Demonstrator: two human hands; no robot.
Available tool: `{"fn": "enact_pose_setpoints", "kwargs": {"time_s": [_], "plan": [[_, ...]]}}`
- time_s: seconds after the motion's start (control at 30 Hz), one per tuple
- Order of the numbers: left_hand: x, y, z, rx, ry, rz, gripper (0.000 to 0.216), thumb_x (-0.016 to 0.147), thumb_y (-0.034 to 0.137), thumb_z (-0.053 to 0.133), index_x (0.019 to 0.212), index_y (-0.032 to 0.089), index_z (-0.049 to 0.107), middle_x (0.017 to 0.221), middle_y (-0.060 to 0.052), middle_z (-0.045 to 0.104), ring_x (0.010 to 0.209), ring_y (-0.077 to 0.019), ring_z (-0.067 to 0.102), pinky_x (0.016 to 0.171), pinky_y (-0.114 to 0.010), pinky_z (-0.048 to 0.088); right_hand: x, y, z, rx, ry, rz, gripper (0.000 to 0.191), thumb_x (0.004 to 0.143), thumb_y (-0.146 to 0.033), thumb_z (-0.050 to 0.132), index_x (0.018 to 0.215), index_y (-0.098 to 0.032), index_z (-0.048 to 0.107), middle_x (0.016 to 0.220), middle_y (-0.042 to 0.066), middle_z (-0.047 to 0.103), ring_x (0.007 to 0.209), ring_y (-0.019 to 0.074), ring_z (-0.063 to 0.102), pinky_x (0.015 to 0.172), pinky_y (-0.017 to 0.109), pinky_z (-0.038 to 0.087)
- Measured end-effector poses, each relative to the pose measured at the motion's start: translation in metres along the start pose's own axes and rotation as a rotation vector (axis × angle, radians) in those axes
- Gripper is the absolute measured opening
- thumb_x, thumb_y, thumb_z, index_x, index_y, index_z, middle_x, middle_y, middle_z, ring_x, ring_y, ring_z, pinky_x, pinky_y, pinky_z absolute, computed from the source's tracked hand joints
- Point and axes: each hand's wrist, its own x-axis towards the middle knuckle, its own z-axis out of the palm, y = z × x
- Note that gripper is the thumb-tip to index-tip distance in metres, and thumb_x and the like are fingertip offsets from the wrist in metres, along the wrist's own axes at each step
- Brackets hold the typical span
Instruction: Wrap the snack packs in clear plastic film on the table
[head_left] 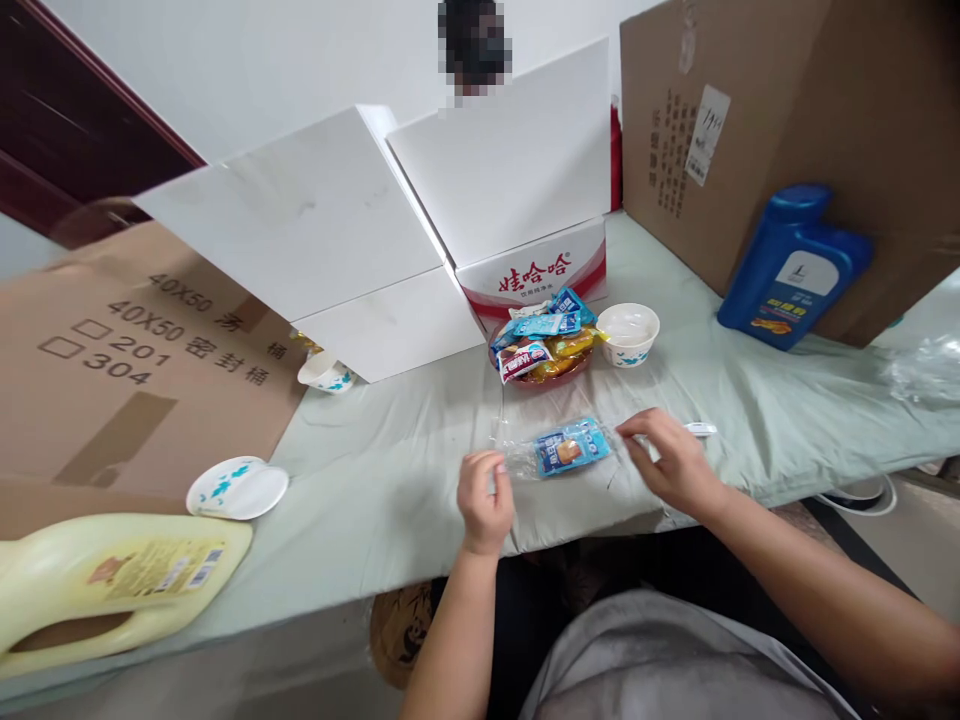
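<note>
A clear plastic bag (525,459) lies near the front edge of the cloth-covered table, with a blue snack packet (574,447) in it. My left hand (486,500) is closed, its thumb and fingers pinching the bag's left end. Just past the bag's right end, my right hand (671,465) has its fingertips drawn together; whatever is between them is too small or see-through to make out. Behind the packet stands a reddish bowl (559,378) heaped with wrapped snacks (551,335). A white paper bowl (628,335) with blue flowers is beside it.
Stacked white boxes (510,150) rise behind the bowl. Cardboard boxes (150,340) flank the table. At right stands a blue bottle (799,270); at left lie a yellow jug (150,570) and a paper bowl (236,488). Behind the boxes, a person's blurred head (474,45) shows.
</note>
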Motion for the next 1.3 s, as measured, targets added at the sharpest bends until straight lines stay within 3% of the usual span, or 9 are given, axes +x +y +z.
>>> {"fn": "enact_pose_setpoints", "kwargs": {"time_s": [0.1, 0.2, 0.3, 0.47, 0.6, 0.7, 0.9, 1.17, 1.3], "plan": [[0.003, 0.009, 0.009, 0.184, -0.301, 0.110, 0.024, 0.090, 0.016, 0.047, 0.107, 0.019, 0.063, 0.103, -0.009, 0.068, 0.107, -0.0256, 0.057, 0.092, -0.043, 0.043, 0.012, -0.004, 0.016, -0.101, -0.334, -0.101, 0.023, 0.095, -0.024, 0.048, 0.109, -0.018, 0.064, 0.101, 0.011, 0.068, 0.100, 0.0251, 0.059, 0.086, 0.041, 0.047], [0.001, 0.011, 0.007, 0.300, -0.282, 0.131, 0.017, 0.090, 0.018, 0.052, 0.096, 0.019, 0.068, 0.089, -0.007, 0.069, 0.095, -0.0259, 0.059, 0.089, -0.045, 0.042, 0.016, 0.004, 0.025, -0.285, -0.466, 0.016, 0.037, 0.090, -0.029, 0.058, 0.121, -0.010, 0.060, 0.112, 0.017, 0.065, 0.105, 0.0309, 0.057, 0.087, 0.044, 0.046], [-0.009, 0.016, -0.018, 0.252, -0.305, 0.178, 0.017, 0.088, 0.014, 0.053, 0.089, 0.019, 0.069, 0.082, -0.006, 0.067, 0.090, -0.0232, 0.059, 0.088, -0.043, 0.042, 0.009, 0.007, 0.012, -0.286, -0.582, 0.035, 0.029, 0.091, -0.026, 0.056, 0.115, -0.012, 0.064, 0.096, 0.013, 0.067, 0.091, 0.0263, 0.059, 0.079, 0.038, 0.046], [-0.014, 0.040, -0.069, -0.085, -0.820, 0.159, 0.005, 0.084, 0.020, 0.061, 0.084, 0.021, 0.067, 0.084, -0.004, 0.067, 0.088, -0.0206, 0.061, 0.083, -0.037, 0.047, -0.001, -0.013, -0.033, -0.078, -0.751, -0.058, 0.024, 0.090, -0.039, 0.059, 0.080, -0.020, 0.070, 0.074, 0.005, 0.063, 0.076, 0.0197, 0.056, 0.070, 0.031, 0.042], [0.003, 0.054, -0.063, -0.283, -0.857, 0.020, 0.012, 0.091, 0.021, 0.053, 0.091, 0.021, 0.065, 0.081, -0.003, 0.067, 0.077, -0.0156, 0.061, 0.074, -0.030, 0.050, 0.010, -0.022, -0.032, -0.033, -0.623, -0.010, 0.035, 0.098, -0.036, 0.044, 0.079, -0.018, 0.067, 0.074, 0.006, 0.063, 0.076, 0.0191, 0.057, 0.072, 0.032, 0.043], [0.017, 0.057, -0.022, -0.208, -0.692, 0.039, 0.021, 0.091, 0.013, 0.046, 0.098, 0.021, 0.065, 0.092, -0.004, 0.068, 0.089, -0.0176, 0.061, 0.084, -0.034, 0.050, 0.017, -0.011, 0.000, -0.006, -0.473, 0.130, 0.030, 0.098, -0.024, 0.038, 0.100, -0.017, 0.067, 0.094, 0.009, 0.068, 0.084, 0.0193, 0.062, 0.076, 0.032, 0.048], [0.032, 0.051, 0.052, 0.155, -0.801, 0.068, 0.047, 0.076, 0.027, 0.071, 0.120, 0.021, 0.058, 0.128, -0.010, 0.057, 0.120, -0.0314, 0.050, 0.098, -0.050, 0.044, 0.002, 0.024, 0.063, -0.077, -0.273, 0.090, 0.054, 0.082, -0.004, 0.039, 0.135, -0.008, 0.047, 0.130, 0.019, 0.056, 0.123, 0.0282, 0.049, 0.103, 0.048, 0.043], [0.040, 0.034, 0.054, 0.202, -0.779, 0.258, 0.042, 0.085, 0.023, 0.059, 0.126, 0.020, 0.052, 0.117, -0.010, 0.065, 0.102, -0.0257, 0.064, 0.088, -0.040, 0.052, -0.008, 0.026, 0.065, -0.005, -0.116, 0.161, 0.046, 0.090, -0.012, 0.035, 0.135, -0.015, 0.044, 0.125, 0.018, 0.055, 0.118, 0.0284, 0.052, 0.099, 0.052, 0.045], [0.041, 0.026, 0.057, 0.226, -0.712, 0.175, 0.047, 0.083, 0.011, 0.052, 0.129, 0.020, 0.052, 0.120, -0.011, 0.065, 0.099, -0.0239, 0.066, 0.084, -0.037, 0.054, -0.006, 0.024, 0.063, -0.029, -0.192, 0.179, 0.042, 0.092, -0.018, 0.038, 0.134, -0.015, 0.044, 0.115, 0.016, 0.061, 0.107, 0.0283, 0.057, 0.094, 0.050, 0.049]]}}
